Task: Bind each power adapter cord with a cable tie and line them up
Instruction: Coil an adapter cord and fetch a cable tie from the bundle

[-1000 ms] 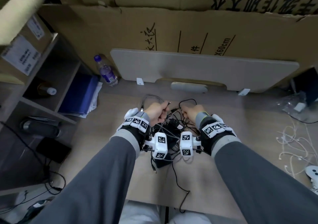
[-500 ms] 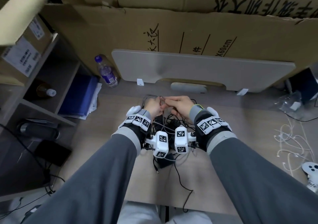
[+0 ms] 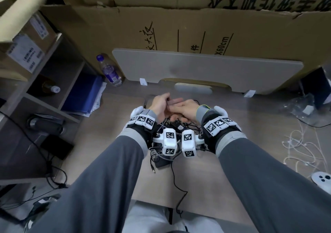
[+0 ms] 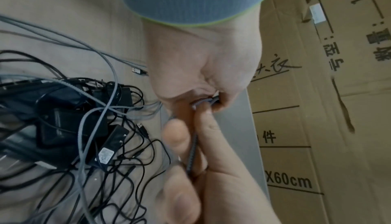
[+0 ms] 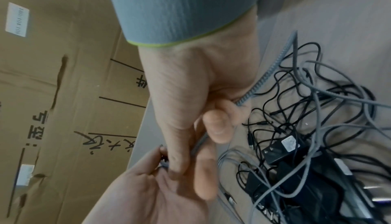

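Both hands meet over the wooden table [image 3: 111, 143], above a tangled pile of black power adapters [image 3: 166, 159] and thin black cords. My left hand [image 3: 161, 103] pinches a grey braided cord [image 4: 191, 152] between thumb and fingers. My right hand [image 3: 186, 109] has its fingers curled round the same cord [image 5: 266, 75], right against the left hand [image 5: 152, 185]. In the left wrist view the cord runs from my left fingers up into the right fist [image 4: 207, 100]. The adapter pile [image 5: 296, 169] lies beside the hands. I see no cable tie.
A grey board [image 3: 206, 68] leans on cardboard boxes [image 3: 179, 26] behind the table. A water bottle [image 3: 109, 71] stands at the back left by open shelves [image 3: 53, 89]. White cables [image 3: 300, 146], a white controller [image 3: 321, 178] and a plastic bag [image 3: 302, 107] lie at the right.
The hands were apart, each holding a cord end. They have come together and moved a little away from my body, the right hand now closing on the cord at the left hand.
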`<state>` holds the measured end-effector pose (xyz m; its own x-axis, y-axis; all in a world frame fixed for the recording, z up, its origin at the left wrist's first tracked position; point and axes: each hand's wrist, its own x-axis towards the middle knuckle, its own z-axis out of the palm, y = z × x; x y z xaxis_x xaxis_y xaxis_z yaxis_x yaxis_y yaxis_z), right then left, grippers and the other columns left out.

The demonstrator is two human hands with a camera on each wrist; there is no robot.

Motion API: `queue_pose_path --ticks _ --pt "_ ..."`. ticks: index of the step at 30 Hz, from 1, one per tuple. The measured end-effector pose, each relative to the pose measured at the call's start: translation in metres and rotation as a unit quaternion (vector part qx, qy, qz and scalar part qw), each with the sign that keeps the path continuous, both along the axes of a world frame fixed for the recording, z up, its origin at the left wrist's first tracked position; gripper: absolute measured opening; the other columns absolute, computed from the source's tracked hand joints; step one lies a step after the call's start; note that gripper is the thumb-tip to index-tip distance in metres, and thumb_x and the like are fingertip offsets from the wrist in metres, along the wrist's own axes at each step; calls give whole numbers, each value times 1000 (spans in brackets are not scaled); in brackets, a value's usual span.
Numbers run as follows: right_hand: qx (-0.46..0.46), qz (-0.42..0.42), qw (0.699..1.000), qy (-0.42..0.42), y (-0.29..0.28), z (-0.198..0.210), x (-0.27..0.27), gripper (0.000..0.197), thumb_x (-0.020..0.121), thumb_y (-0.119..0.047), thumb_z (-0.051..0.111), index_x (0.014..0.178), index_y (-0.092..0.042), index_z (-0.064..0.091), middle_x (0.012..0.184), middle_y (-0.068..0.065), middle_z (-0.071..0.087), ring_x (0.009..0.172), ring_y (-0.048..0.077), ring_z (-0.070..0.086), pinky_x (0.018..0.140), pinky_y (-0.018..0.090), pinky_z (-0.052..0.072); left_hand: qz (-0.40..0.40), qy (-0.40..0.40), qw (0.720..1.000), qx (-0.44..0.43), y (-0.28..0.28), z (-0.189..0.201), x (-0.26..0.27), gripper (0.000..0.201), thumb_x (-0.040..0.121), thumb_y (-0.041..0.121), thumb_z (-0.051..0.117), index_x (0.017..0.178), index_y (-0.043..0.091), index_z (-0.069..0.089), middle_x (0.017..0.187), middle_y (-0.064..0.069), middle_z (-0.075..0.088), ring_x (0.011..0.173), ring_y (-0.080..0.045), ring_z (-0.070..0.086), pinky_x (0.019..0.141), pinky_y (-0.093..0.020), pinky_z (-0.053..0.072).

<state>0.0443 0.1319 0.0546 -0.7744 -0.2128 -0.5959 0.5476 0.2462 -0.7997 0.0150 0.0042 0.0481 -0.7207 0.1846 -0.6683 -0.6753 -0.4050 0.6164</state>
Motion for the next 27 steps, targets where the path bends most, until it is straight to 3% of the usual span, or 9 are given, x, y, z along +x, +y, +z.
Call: queue_pose_path --ticks 2,6,11,14,18,20,23,25,27 --pt "59 46 997 -20 5 1 7 36 86 -49 67 89 -13 76 74 5 74 38 8 37 36 15 28 21 13 1000 -8 11 -4 3 32 107 32 32 81 13 39 97 -22 73 78 -30 73 61 -33 59" --pt "93 92 991 -22 19 -7 23 51 95 -60 45 72 -27 78 51 -7 55 39 11 31 41 23 25 71 35 997 -23 26 -1 9 36 107 32 31 80 10 40 66 -13 72 53 -21 70 43 -23 53" --pt "58 118 990 -56 42 -27 37 43 99 -56 42 92 -25 72 57 -7 40 44 11 26 44 23 21 93 38 994 -48 14 2 6 33 105 32 39 78 13 45 52 1 54 33 -6 37 35 -16 27" --pt "134 111 983 -59 50 -30 40 45 97 -55 48 92 -18 73 55 -7 42 41 10 31 41 20 26 33 53 996 -58 6 4 4 32 103 32 47 79 12 52 56 3 47 35 -5 32 37 -16 23" --pt "202 63 977 -26 43 -36 29 38 90 -51 62 73 -19 76 60 -4 58 54 14 48 61 25 43 -105 60 985 -120 3 4 7 32 104 35 42 89 11 58 51 7 45 39 -5 30 42 -17 22" --pt "176 0 984 -23 35 -36 18 29 87 -42 67 78 -16 76 66 -1 62 57 14 52 62 24 46 -157 43 978 -130 -4 6 4 36 106 34 35 95 9 58 49 7 42 39 -6 23 39 -18 18" --pt "85 -93 992 -8 16 -24 5 23 89 -39 63 94 -18 70 66 3 66 44 11 49 39 18 32 -187 14 977 -98 -20 7 -1 38 106 35 33 92 9 57 46 7 37 35 -5 19 35 -19 13" --pt "38 -114 993 1 4 -17 -1 33 93 -44 57 114 -22 69 86 8 72 39 8 44 36 17 28 -204 5 976 -77 -27 9 -2 37 105 36 35 87 10 55 44 6 35 34 -6 19 34 -19 11" --pt "15 -118 993 13 -6 -9 -2 35 95 -45 54 117 -22 69 101 6 74 43 4 46 37 14 30 -217 8 973 -83 -31 11 -3 38 105 36 36 82 11 54 44 5 37 33 -6 19 33 -18 11"
